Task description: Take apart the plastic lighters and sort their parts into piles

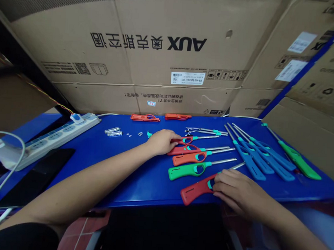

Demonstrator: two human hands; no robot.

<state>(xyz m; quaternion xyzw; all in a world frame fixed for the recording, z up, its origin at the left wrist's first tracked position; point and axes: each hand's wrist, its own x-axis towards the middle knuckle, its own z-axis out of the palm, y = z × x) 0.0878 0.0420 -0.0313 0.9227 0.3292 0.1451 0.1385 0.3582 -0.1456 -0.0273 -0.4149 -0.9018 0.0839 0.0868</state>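
Observation:
My left hand (162,141) is closed on the handle end of a red long-nosed lighter (188,140), whose metal tube points right. In my right hand (234,186) is another red long-nosed lighter (195,191), gripped near its turquoise trigger, with its tube tip showing beyond the fingers. Between the hands lie a red lighter (179,150), an orange lighter (188,158) and a green lighter (184,172), roughly parallel. Several blue lighters (249,162) fan out to the right of my right hand. Beyond them rests a green lighter (302,162).
Two red-orange handle shells (145,117) (178,117) lie at the back. Metal tubes with wires (207,131), clear cylinders (113,131) and tiny parts (140,134) are on the blue table (141,187). A power strip (57,138) and black phone-like slab (38,178) lie left; cardboard (147,64) stands behind.

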